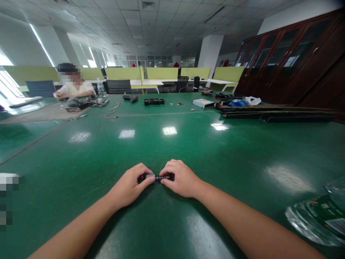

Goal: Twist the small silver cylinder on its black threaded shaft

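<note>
Low over the green table, my two hands meet at a small metal part made of a silver cylinder (150,176) and a thin dark ridged rod (159,178). The thumb and fingers of my left hand (130,185) pinch the cylinder. On the other side, my right hand (183,178) pinches the rod between thumb and fingertips. Cylinder and rod lie in one line, roughly level, and appear to meet between the hands. Their outer ends are partly hidden by my fingers, and the exact kind of part is too small to make out.
A clear plastic bottle (320,216) lies at the right. Across the green table (169,147) are a power drill (130,98), a black block-shaped part (154,101), a silver box (202,103) and long dark bars (242,112). A person (78,88) sits at the far left.
</note>
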`<state>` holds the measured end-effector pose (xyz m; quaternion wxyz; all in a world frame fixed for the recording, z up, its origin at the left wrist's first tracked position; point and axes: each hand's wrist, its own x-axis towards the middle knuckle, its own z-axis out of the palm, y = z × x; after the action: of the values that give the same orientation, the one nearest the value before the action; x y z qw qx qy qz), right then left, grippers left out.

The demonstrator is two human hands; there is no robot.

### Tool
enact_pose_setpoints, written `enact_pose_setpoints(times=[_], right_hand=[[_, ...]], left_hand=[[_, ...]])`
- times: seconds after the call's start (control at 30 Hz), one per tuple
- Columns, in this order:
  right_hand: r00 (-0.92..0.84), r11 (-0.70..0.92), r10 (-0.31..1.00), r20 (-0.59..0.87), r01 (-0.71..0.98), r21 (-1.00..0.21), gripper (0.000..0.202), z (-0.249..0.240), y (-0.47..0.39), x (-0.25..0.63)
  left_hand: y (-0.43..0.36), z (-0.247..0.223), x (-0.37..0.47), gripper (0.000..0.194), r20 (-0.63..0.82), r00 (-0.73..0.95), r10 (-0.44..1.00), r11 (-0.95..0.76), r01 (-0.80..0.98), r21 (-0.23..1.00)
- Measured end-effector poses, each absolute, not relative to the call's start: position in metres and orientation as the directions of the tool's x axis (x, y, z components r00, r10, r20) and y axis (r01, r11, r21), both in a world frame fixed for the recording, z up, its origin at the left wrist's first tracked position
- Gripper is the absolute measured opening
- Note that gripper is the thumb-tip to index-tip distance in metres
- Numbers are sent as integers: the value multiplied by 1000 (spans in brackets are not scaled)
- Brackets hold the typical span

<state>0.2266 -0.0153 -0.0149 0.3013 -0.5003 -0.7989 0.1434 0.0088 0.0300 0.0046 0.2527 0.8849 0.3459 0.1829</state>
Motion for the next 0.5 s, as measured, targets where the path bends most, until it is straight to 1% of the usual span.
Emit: enact_pose_setpoints(times=[0.5], right_hand=[[-311,451,889,336,718,-530,8,-16,-14,228]], left_hand=[[30,5,10,26,154,669,727,-618,539,571]])
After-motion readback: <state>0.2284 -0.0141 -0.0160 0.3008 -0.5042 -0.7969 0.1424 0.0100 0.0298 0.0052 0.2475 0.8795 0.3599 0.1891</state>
